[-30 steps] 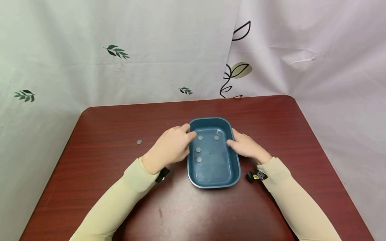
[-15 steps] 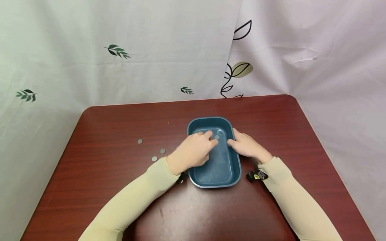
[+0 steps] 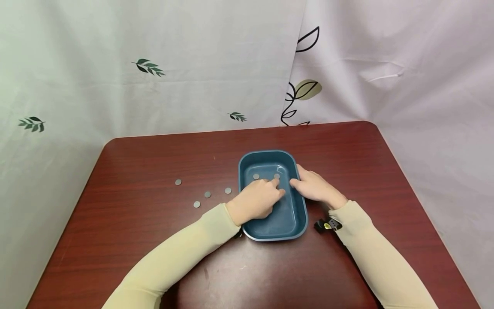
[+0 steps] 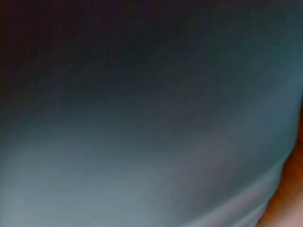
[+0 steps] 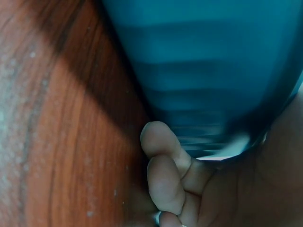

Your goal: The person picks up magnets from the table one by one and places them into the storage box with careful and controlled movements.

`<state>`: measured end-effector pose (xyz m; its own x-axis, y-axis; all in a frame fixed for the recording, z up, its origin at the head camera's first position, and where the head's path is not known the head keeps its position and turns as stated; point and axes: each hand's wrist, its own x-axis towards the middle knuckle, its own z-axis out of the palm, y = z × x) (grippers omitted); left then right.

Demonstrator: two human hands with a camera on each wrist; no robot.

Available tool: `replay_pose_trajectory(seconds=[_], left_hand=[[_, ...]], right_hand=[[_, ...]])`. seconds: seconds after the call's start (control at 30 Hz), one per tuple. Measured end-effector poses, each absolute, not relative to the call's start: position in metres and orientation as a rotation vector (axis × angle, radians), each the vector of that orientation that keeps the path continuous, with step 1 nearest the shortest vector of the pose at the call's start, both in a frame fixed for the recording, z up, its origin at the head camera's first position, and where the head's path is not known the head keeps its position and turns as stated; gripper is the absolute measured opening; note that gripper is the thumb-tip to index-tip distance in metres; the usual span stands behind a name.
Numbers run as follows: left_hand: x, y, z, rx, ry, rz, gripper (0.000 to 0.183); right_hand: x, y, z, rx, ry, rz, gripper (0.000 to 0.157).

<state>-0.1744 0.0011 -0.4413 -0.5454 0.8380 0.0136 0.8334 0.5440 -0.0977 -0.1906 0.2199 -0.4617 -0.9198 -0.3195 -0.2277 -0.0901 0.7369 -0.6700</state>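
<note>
A blue rectangular tray (image 3: 273, 237) lies on the dark red wooden table. My right hand (image 3: 318, 186) holds its right wall, thumb over the rim and fingers outside; in the right wrist view the fingertips (image 5: 165, 182) are low against the blue wall (image 5: 199, 52). My left hand (image 3: 256, 198) reaches over the left wall, index fingertip right at a coin (image 3: 276, 176) and thumb a little nearer to me. Whether it pinches something, I cannot tell. Another coin (image 3: 256, 176) lies to the left, just beyond the knuckles. The left wrist view is dark and blurred.
Left of the tray, several coins lie scattered on the table (image 3: 115, 231): one near the wall (image 3: 228, 190), one (image 3: 207, 194) further left, one (image 3: 197, 204) closer to me and one (image 3: 178, 182) farthest left. A white patterned curtain (image 3: 193, 86) hangs behind the table.
My left hand has moved right from the tray's left rim into its middle, uncovering coins on the table and covering two coins in the tray. The right hand and tray stay put.
</note>
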Motion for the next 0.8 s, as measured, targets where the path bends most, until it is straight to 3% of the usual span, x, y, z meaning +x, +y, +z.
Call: replay_pose_trajectory(seconds=[0.8], left_hand=[[-0.1782, -0.0022, -0.4477, -1.56, -2.68, 0.008, 0.018]], right_hand=[[-0.1905, 0.2198, -0.4641, -0.292, 2.613, -1.001, 0.065]])
